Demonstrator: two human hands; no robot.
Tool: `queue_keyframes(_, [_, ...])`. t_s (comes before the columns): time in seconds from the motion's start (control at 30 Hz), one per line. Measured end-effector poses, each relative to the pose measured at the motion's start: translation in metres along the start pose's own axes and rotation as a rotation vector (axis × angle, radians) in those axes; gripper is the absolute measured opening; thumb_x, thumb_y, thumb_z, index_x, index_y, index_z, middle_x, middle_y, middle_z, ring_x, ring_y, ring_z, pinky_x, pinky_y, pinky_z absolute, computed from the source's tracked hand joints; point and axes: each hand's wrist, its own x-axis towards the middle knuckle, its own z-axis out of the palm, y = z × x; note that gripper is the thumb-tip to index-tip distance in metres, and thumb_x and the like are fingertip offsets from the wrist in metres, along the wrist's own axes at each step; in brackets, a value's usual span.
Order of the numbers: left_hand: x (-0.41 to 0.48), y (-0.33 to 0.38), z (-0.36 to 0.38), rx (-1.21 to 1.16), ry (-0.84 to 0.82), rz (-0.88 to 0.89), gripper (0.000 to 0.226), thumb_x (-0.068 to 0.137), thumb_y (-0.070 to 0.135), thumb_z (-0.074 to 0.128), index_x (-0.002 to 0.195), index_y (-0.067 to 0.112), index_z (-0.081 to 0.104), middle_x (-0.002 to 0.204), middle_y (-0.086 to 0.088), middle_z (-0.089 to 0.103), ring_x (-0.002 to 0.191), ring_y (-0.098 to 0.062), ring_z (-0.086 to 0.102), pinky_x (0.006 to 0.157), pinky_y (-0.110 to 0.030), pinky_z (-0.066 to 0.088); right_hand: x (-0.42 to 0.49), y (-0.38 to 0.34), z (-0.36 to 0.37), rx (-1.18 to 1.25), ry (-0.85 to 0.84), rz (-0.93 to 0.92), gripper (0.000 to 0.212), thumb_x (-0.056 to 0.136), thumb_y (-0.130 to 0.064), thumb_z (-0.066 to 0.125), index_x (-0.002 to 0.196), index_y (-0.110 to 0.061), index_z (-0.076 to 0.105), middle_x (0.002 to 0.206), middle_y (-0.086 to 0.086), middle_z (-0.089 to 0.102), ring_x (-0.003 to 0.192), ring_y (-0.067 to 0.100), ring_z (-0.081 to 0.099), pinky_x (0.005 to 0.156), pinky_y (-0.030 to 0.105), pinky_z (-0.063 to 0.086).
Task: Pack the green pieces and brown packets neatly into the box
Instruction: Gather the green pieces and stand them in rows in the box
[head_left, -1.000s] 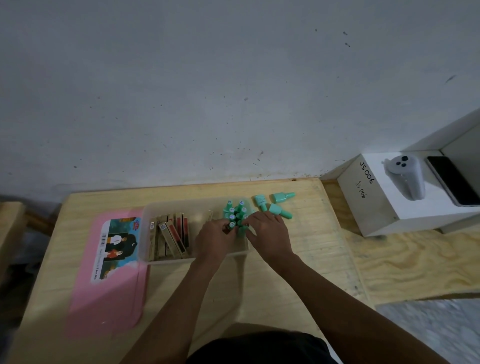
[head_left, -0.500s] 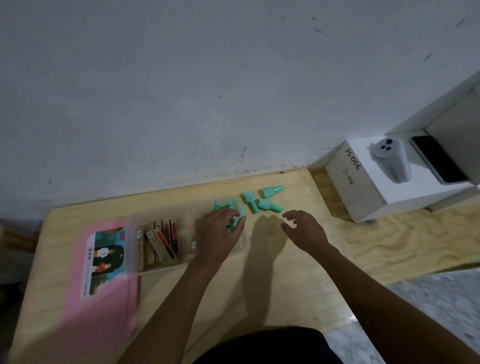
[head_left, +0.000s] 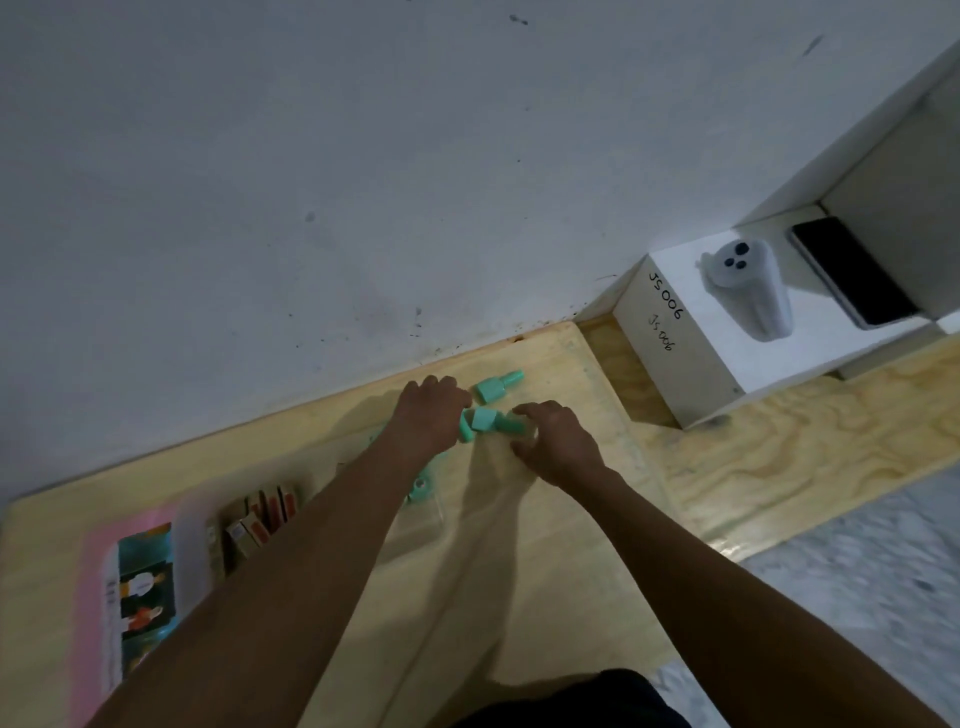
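Three green pieces lie on the wooden table to the right of the clear box (head_left: 193, 525). My left hand (head_left: 431, 415) reaches past the box, fingers curled on one green piece (head_left: 466, 431). My right hand (head_left: 558, 444) pinches the neighbouring green piece (head_left: 501, 422) between finger and thumb. A third green piece (head_left: 498, 387) lies free just behind them. In the box, brown packets (head_left: 260, 514) stand at the left end and green pieces (head_left: 421, 486) show at the right end, mostly hidden by my left forearm.
A pink lid with a picture label (head_left: 140, 582) lies left of the box. To the right, a white box marked JS006 (head_left: 675, 343) carries a grey device (head_left: 748, 286) and a black phone (head_left: 852, 270). The wall runs along the table's far edge.
My left hand left the green pieces in the box and moved right to the loose ones. My right hand came back in to them. The view tilted and shifted.
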Motion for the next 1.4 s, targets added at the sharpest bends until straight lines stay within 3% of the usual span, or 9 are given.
queue_keyframes(0.13, [0.016, -0.001, 0.003, 0.028, -0.058, 0.02, 0.037, 0.087, 0.016, 0.054, 0.122, 0.026, 0.058, 0.122, -0.005, 0.051, 0.115, -0.027, 0.053, 0.091, -0.039, 0.043, 0.016, 0.003, 0.007, 0.008, -0.017, 0.0, 0.048, 0.083, -0.031, 0.07, 0.128, -0.024, 0.057, 0.12, 0.004, 0.059, 0.106, 0.02, 0.055, 0.084, 0.039, 0.054])
queue_keyframes(0.3, [0.027, 0.0, 0.005, -0.047, -0.064, 0.011, 0.029, 0.09, 0.016, 0.051, 0.118, 0.014, 0.06, 0.12, -0.009, 0.052, 0.106, -0.031, 0.059, 0.082, -0.038, 0.047, 0.029, 0.011, 0.008, -0.021, -0.062, -0.003, 0.028, 0.086, -0.037, 0.065, 0.111, -0.024, 0.066, 0.106, 0.001, 0.065, 0.091, 0.015, 0.058, 0.077, 0.037, 0.057])
queue_keyframes(0.5, [0.026, -0.006, 0.005, -0.163, -0.099, 0.041, 0.036, 0.087, 0.03, 0.059, 0.12, 0.017, 0.057, 0.116, -0.008, 0.055, 0.103, -0.03, 0.06, 0.077, -0.036, 0.046, 0.022, 0.024, -0.003, 0.195, -0.035, 0.019, 0.031, 0.092, -0.032, 0.06, 0.12, -0.019, 0.065, 0.114, 0.001, 0.066, 0.098, 0.014, 0.06, 0.079, 0.025, 0.047])
queue_keyframes(0.67, [0.004, 0.003, -0.019, -0.845, 0.085, -0.1, 0.019, 0.088, 0.026, 0.052, 0.095, 0.012, 0.063, 0.086, -0.006, 0.064, 0.066, -0.016, 0.057, 0.059, -0.027, 0.043, -0.002, 0.018, -0.022, 0.527, 0.08, 0.059, 0.025, 0.097, -0.032, 0.054, 0.108, -0.015, 0.069, 0.091, -0.005, 0.068, 0.081, 0.002, 0.059, 0.068, 0.016, 0.045])
queue_keyframes(0.77, [-0.02, 0.008, -0.036, -1.267, 0.079, -0.221, 0.021, 0.094, 0.028, 0.046, 0.097, 0.012, 0.059, 0.074, -0.006, 0.064, 0.055, -0.016, 0.053, 0.056, -0.028, 0.043, -0.022, 0.004, -0.035, 0.651, 0.11, 0.055, 0.026, 0.099, -0.038, 0.049, 0.098, -0.02, 0.067, 0.082, -0.003, 0.066, 0.074, 0.009, 0.059, 0.07, 0.034, 0.054])
queue_keyframes(0.97, [-0.088, -0.006, -0.025, -1.876, 0.185, -0.165, 0.007, 0.097, 0.015, 0.045, 0.094, 0.013, 0.04, 0.096, -0.025, 0.071, 0.058, -0.026, 0.052, 0.056, -0.035, 0.039, -0.055, -0.033, -0.042, 0.917, 0.076, 0.089, 0.033, 0.096, -0.042, 0.052, 0.094, -0.015, 0.071, 0.082, 0.0, 0.066, 0.079, 0.012, 0.062, 0.077, 0.034, 0.057])
queue_keyframes(1.1, [-0.136, -0.017, -0.01, -1.948, 0.342, -0.154, 0.009, 0.097, 0.019, 0.051, 0.093, 0.011, 0.049, 0.099, -0.021, 0.071, 0.06, -0.026, 0.056, 0.055, -0.032, 0.045, -0.074, -0.054, -0.029, 0.914, 0.074, 0.014, 0.032, 0.095, -0.04, 0.055, 0.094, -0.013, 0.072, 0.082, 0.002, 0.069, 0.077, 0.01, 0.063, 0.075, 0.031, 0.058])
queue_keyframes(1.23, [-0.166, -0.026, 0.007, -1.755, 0.451, -0.248, 0.011, 0.091, 0.019, 0.061, 0.091, 0.009, 0.063, 0.083, -0.017, 0.068, 0.06, -0.021, 0.063, 0.055, -0.027, 0.051, -0.084, -0.07, -0.007, 0.599, 0.161, -0.168, 0.021, 0.093, -0.039, 0.059, 0.092, -0.022, 0.071, 0.076, -0.008, 0.068, 0.071, -0.003, 0.061, 0.068, 0.018, 0.05])
queue_keyframes(1.4, [-0.188, -0.035, 0.019, -1.712, 0.5, -0.305, 0.011, 0.09, 0.018, 0.063, 0.095, 0.009, 0.069, 0.089, -0.017, 0.072, 0.07, -0.027, 0.071, 0.067, -0.032, 0.059, -0.09, -0.083, 0.02, 0.418, 0.179, -0.215, 0.024, 0.088, -0.049, 0.061, 0.091, -0.027, 0.07, 0.082, -0.011, 0.07, 0.077, 0.004, 0.063, 0.07, 0.029, 0.054])
